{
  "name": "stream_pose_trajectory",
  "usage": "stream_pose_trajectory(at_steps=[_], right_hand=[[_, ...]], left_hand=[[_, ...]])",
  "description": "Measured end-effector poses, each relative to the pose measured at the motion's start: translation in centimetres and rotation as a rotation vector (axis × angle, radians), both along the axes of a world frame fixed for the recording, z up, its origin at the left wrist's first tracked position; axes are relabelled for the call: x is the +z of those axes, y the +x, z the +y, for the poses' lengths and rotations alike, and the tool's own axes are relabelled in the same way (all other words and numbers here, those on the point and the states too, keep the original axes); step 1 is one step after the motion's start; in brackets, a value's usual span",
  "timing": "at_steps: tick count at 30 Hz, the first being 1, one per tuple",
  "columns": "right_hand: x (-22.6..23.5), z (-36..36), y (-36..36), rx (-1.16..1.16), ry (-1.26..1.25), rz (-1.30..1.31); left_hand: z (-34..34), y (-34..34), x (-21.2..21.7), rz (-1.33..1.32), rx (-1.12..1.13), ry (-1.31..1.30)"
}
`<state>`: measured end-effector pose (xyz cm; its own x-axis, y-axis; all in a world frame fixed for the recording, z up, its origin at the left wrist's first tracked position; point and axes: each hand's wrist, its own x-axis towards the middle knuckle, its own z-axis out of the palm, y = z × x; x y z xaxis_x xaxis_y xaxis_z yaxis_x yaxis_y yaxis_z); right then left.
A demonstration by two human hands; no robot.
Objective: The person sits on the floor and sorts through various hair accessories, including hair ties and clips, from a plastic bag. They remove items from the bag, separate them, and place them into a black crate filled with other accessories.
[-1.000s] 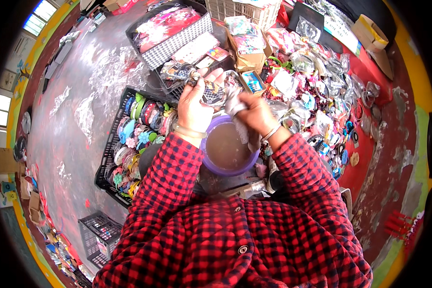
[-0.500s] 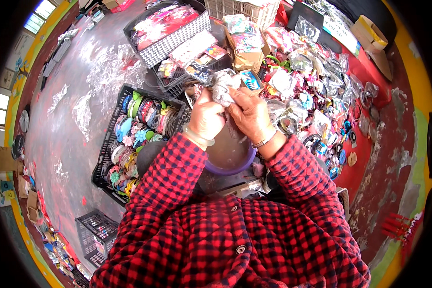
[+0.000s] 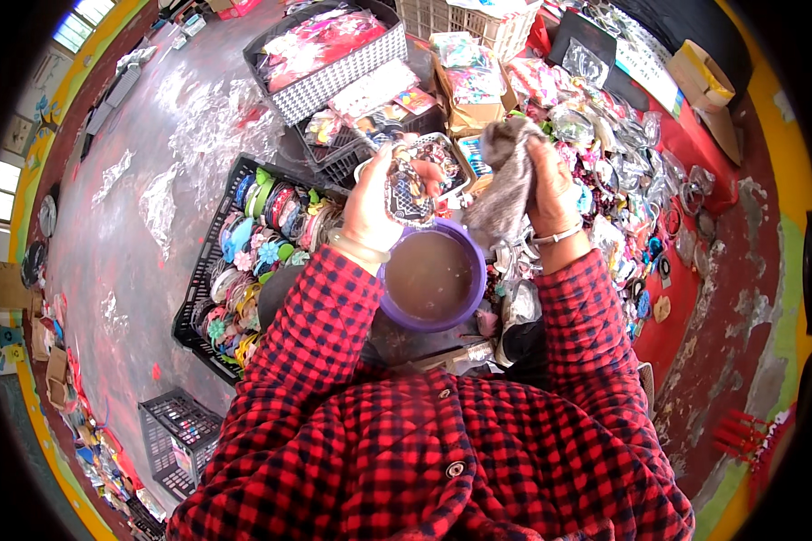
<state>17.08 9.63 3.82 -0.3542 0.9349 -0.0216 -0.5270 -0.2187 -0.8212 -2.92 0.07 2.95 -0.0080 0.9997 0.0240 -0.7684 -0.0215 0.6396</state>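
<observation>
**Wiping a packet above the bowl**

Left hand (image 3: 370, 203) clamped on clear plastic packet of dark trinkets (image 3: 409, 191); right hand (image 3: 548, 185) gripping grey fuzzy cloth (image 3: 507, 180), just right. Both above round purple plastic bowl (image 3: 431, 276). Probably mid-clean; next, bringing cloth onto packet.

We were in a small-goods stall or stockroom: around the purple bowl (image 3: 431, 281) stood a black crate of coloured hair clips (image 3: 244, 261) to its left, a grey basket of packets (image 3: 329, 54) beyond it, and heaps of bagged trinkets (image 3: 622, 171) to its right
</observation>
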Motion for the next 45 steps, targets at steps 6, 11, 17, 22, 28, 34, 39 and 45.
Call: stream_pose_trajectory(at_steps=[6, 11, 17, 22, 28, 34, 39, 45], right_hand=[[2.1, -1.4, -0.6, 0.051, 0.246, -0.017], [2.3, -4.0, -1.7, -0.033, 1.051, -0.64], [1.3, -4.1, -2.9, -0.323, 1.231, -0.837], [-0.1, -3.3, -2.4, -0.37, 0.957, -1.072], [-1.4, -1.6, -1.9, -0.396, 0.832, -1.149], [-2.8, 3.9, 2.7, -0.282, 0.122, -0.389], [0.7, 1.8, 2.3, -0.306, 0.205, -0.216], [1.6, -4.5, -2.4, -0.298, 1.132, -0.817]], left_hand=[[-0.8, 2.6, 1.2, 0.39, -0.106, 0.026], [-1.1, 2.7, -0.5, 0.533, -0.285, 0.11], [-1.5, 3.8, -0.7, 0.601, -0.299, 0.122], [-1.8, 4.0, -0.3, 0.898, -0.414, 0.219], [-1.7, 3.7, -0.7, 0.762, -0.467, 0.068], [-1.4, 3.0, 1.5, 0.68, -0.245, 0.103], [-0.7, 3.0, -0.5, 0.726, -0.221, 0.093], [-0.8, 3.3, -2.3, 1.038, -0.035, 0.257]])
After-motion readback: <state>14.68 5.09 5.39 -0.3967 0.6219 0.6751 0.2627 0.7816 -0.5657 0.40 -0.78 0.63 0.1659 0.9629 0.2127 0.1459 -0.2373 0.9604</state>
